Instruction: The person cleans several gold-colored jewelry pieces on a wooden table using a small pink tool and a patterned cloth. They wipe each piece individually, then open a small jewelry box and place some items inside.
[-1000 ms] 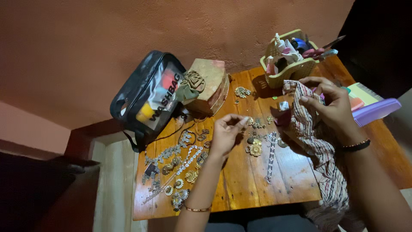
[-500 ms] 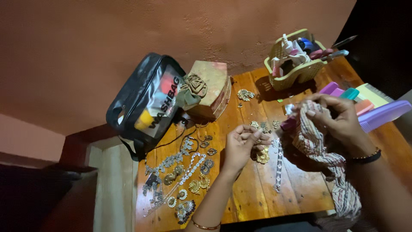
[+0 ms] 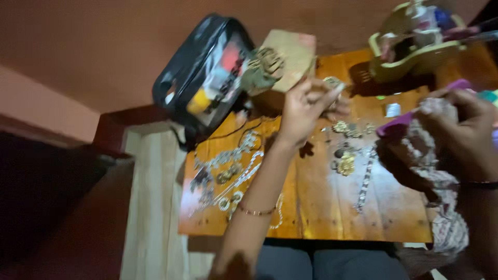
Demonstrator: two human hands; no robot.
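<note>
At the upper left of the frame a black wash bag [image 3: 207,78] with a clear front leans at the back edge of the wooden bench [image 3: 311,202], touching one tan box [image 3: 282,59] with a fabric flower. Below them, loose silver and gold jewellery [image 3: 228,173] is spread out, too blurred to count. The left hand [image 3: 306,106] is raised at upper centre, its fingers pinched together on a small gold earring [image 3: 332,83]. One long silver chain [image 3: 365,179] lies steeply, nearly top to bottom of the frame, just right of that arm. At right, the right hand [image 3: 461,129] is closed on a striped cloth [image 3: 441,181]; one green basket [image 3: 415,54] sits above.
</note>
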